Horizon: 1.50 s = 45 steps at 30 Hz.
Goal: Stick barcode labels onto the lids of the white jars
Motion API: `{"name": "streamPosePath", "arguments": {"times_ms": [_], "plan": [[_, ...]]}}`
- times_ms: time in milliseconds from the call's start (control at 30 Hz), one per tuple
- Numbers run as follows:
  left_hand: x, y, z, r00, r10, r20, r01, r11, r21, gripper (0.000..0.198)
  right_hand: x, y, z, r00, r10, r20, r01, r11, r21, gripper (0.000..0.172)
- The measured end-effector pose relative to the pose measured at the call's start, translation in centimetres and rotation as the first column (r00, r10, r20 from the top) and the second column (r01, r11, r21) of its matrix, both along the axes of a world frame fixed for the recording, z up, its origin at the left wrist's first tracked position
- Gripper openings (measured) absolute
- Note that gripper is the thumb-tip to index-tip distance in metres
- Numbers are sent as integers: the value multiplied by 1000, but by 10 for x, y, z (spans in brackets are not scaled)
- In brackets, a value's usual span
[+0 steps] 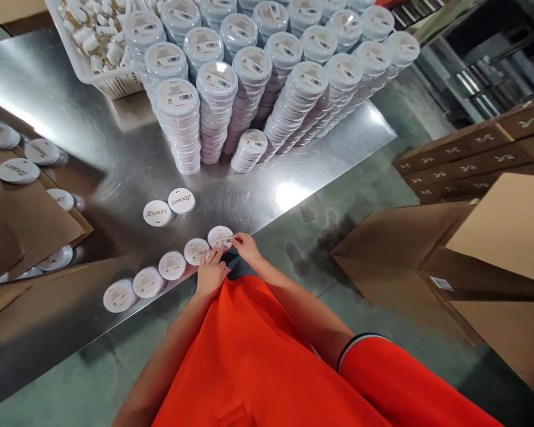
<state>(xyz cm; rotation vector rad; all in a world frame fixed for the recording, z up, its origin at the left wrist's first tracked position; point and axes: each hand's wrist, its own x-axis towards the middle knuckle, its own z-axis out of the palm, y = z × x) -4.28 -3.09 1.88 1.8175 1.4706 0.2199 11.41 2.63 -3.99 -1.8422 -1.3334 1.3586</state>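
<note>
A row of several white round tins lies along the near edge of the steel table. My right hand pinches a small barcode label onto the end tin of that row. My left hand rests beside it, fingers touching the edge of the same tin and its neighbour. Two tins printed "beauty" lie face up a little further in.
Tall stacks of labelled tins fill the far side of the table. A white basket of small items stands at back left. Brown cardboard with more tins lies left. Open cartons stand on the floor at right.
</note>
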Motion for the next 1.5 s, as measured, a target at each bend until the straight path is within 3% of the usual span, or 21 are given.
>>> {"name": "streamPosePath", "arguments": {"times_ms": [133,300,633,800,900,1100,1267,1500], "plan": [[2,1,-7,968,-139,-208,147,989,24,13,-7,-1,-4,998,4,57,-7,999,54,15],[3,0,-5,908,-216,-360,232,973,2,23,-10,2,-4,993,-9,117,2,998,60,14],[3,3,-3,890,-246,-385,249,967,-42,22,-16,-1,7,965,45,259,-60,997,53,14],[4,5,1,885,-256,-388,249,966,-69,23,-21,-1,19,890,125,439,-134,991,-10,15],[4,6,2,883,-264,-389,255,964,-76,23,-20,3,21,852,127,508,-98,992,-84,23],[4,7,4,888,-266,-375,265,963,-55,23,-11,16,14,914,193,357,-192,981,-37,27],[6,9,9,889,-266,-374,265,963,-55,21,-8,24,10,934,188,305,-153,979,-136,33],[6,9,4,924,-193,-329,197,980,-21,16,5,26,-7,978,200,57,-202,979,36,14]]}}
